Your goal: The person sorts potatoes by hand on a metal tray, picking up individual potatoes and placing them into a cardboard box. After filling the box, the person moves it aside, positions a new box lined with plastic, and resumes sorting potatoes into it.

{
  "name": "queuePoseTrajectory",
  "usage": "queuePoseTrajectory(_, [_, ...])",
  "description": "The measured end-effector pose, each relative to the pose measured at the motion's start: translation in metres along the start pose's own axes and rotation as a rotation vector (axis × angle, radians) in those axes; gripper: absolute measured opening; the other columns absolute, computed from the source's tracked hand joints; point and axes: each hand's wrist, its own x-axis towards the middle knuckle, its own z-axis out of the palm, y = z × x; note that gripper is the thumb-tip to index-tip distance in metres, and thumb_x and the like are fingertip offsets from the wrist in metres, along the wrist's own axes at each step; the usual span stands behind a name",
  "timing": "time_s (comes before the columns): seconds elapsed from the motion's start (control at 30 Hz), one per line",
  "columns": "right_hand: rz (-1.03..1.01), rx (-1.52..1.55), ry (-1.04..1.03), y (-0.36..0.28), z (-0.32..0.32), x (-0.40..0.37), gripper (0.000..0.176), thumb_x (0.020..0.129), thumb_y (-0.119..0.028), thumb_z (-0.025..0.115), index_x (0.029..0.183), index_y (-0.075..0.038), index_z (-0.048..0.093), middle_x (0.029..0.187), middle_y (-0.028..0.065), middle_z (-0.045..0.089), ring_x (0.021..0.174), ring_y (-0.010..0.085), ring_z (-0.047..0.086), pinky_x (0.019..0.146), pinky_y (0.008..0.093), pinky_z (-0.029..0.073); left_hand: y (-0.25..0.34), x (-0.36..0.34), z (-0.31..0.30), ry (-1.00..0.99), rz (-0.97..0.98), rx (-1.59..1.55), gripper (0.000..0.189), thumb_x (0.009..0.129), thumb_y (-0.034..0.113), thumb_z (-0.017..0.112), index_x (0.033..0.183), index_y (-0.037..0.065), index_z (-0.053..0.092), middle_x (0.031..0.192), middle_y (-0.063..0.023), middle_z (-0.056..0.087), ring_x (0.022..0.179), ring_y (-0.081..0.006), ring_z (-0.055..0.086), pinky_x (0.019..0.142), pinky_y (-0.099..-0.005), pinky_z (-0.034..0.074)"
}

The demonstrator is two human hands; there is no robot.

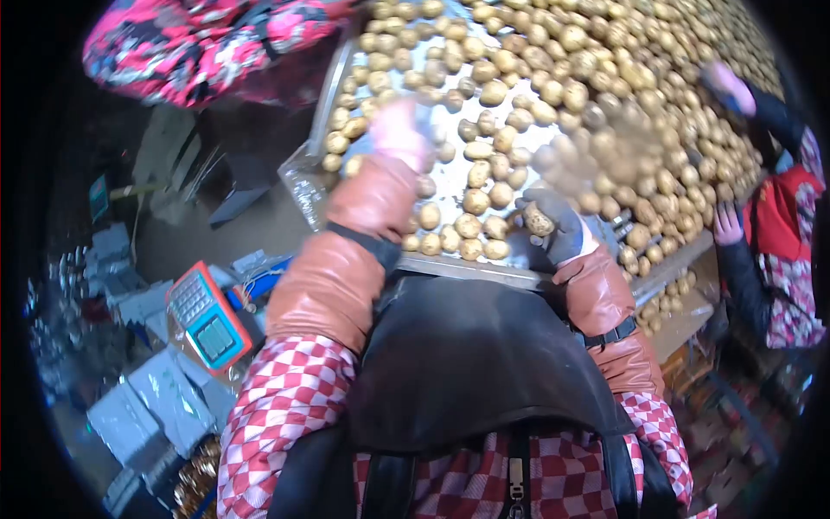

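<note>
Many potatoes (475, 201) lie spread over a metal sorting table in front of me. My left hand (401, 134), in a pink and grey glove, is over the left part of the table among potatoes; motion smears its fingers. Near the table's front edge, my right hand (558, 227) in a grey glove has its fingers wrapped round a potato (538, 220). Brown sleeve covers reach up both forearms. Blurred potatoes (596, 156) show just beyond my right hand.
The metal table edge (484, 272) runs before my dark apron. At the right a co-worker in red (782, 212) has both hands at the potatoes. Someone's pink patterned jacket (207, 43) is at the upper left. An orange scale (209, 317) and grey boxes (171, 394) stand lower left.
</note>
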Motion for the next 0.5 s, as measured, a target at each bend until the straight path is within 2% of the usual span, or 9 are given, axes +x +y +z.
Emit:
queuePoseTrajectory(0.03, [-0.245, -0.638, 0.104, -0.032, 0.007, -0.029, 0.046, 0.094, -0.032, 0.051, 0.125, 0.002, 0.057, 0.104, 0.0116, 0.068, 0.088, 0.0190, 0.066, 0.065, 0.0262, 0.052, -0.041, 0.028, 0.007, 0.011, 0.027, 0.193, 0.043, 0.089, 0.040, 0.059, 0.122, 0.011, 0.063, 0.118, -0.0212, 0.063, 0.108, -0.0351, 0.060, 0.094, -0.0462, 0.046])
queuePoseTrajectory(0.07, [-0.023, -0.165, 0.288, -0.031, -0.012, -0.045, 0.045, 0.094, -0.031, 0.049, 0.123, 0.003, 0.056, 0.094, 0.0122, 0.067, 0.079, 0.0182, 0.065, 0.060, 0.0271, 0.051, -0.038, 0.043, 0.005, 0.016, -0.257, 0.452, 0.063, 0.085, 0.055, 0.062, 0.136, 0.021, 0.053, 0.140, -0.0187, 0.050, 0.126, -0.0363, 0.050, 0.103, -0.0542, 0.039])
queuePoseTrajectory(0.1, [-0.262, -0.238, 0.239, -0.011, -0.055, -0.058, 0.041, 0.093, -0.029, 0.052, 0.121, 0.001, 0.056, 0.090, 0.0110, 0.065, 0.073, 0.0171, 0.063, 0.057, 0.0267, 0.051, -0.055, 0.048, 0.013, 0.027, -0.256, 0.421, 0.070, 0.082, 0.058, 0.064, 0.141, 0.023, 0.048, 0.147, -0.0178, 0.042, 0.133, -0.0391, 0.040, 0.106, -0.0585, 0.032])
queuePoseTrajectory(0.13, [-0.201, 0.181, 0.532, -0.025, -0.048, -0.087, 0.039, 0.092, -0.028, 0.056, 0.120, -0.001, 0.057, 0.087, 0.0096, 0.063, 0.070, 0.0160, 0.062, 0.055, 0.0244, 0.049, -0.066, 0.050, 0.023, 0.046, -0.263, 0.392, 0.077, 0.080, 0.060, 0.066, 0.145, 0.025, 0.042, 0.154, -0.0168, 0.033, 0.140, -0.0420, 0.031, 0.109, -0.0628, 0.026])
queuePoseTrajectory(0.17, [-0.217, -0.118, 0.818, -0.046, -0.046, -0.109, 0.040, 0.090, -0.027, 0.059, 0.120, -0.001, 0.057, 0.085, 0.0071, 0.062, 0.070, 0.0150, 0.061, 0.053, 0.0227, 0.048, -0.046, 0.041, 0.017, -0.127, -0.265, 0.413, 0.079, 0.081, 0.064, 0.063, 0.148, 0.029, 0.040, 0.157, -0.0177, 0.027, 0.146, -0.0410, 0.019, 0.113, -0.0637, 0.019])
queuePoseTrajectory(0.33, [-0.389, -0.257, 1.114, -0.005, -0.219, -0.210, 0.042, 0.092, -0.022, 0.063, 0.131, -0.007, 0.056, 0.108, 0.0071, 0.064, 0.086, 0.0173, 0.062, 0.068, 0.0256, 0.051, -0.046, -0.063, 0.032, -0.339, 0.233, 0.315, 0.065, 0.085, 0.048, 0.065, 0.142, 0.024, 0.048, 0.156, -0.0258, 0.023, 0.144, -0.0455, 0.020, 0.114, -0.0622, 0.021])
queuePoseTrajectory(0.4, [-0.477, -0.195, 1.319, -0.012, -0.205, -0.201, 0.043, 0.096, -0.028, 0.055, 0.136, -0.012, 0.053, 0.116, 0.0101, 0.064, 0.101, 0.0224, 0.062, 0.079, 0.0319, 0.052, -0.031, -0.084, 0.009, -0.350, 0.132, 0.429, 0.061, 0.085, 0.045, 0.066, 0.140, 0.021, 0.051, 0.155, -0.0253, 0.026, 0.143, -0.0442, 0.024, 0.114, -0.0597, 0.023])
queuePoseTrajectory(0.47, [-0.384, 0.095, 1.235, -0.042, -0.128, -0.158, 0.038, 0.098, -0.023, 0.049, 0.134, -0.013, 0.057, 0.137, 0.0122, 0.051, 0.126, 0.0242, 0.050, 0.097, 0.0383, 0.047, -0.032, -0.091, 0.015, -0.280, 0.018, 0.421, 0.060, 0.085, 0.043, 0.066, 0.139, 0.020, 0.052, 0.154, -0.0250, 0.027, 0.143, -0.0434, 0.025, 0.114, -0.0595, 0.023])
queuePoseTrajectory(0.5, [-0.429, -0.109, 1.106, -0.006, -0.179, -0.144, 0.038, 0.098, -0.021, 0.049, 0.132, -0.009, 0.058, 0.143, 0.0109, 0.045, 0.128, 0.0241, 0.048, 0.102, 0.0365, 0.045, -0.030, -0.094, 0.018, -0.192, -0.104, 0.409, 0.059, 0.086, 0.042, 0.066, 0.138, 0.018, 0.053, 0.153, -0.0248, 0.029, 0.142, -0.0426, 0.026, 0.113, -0.0593, 0.023])
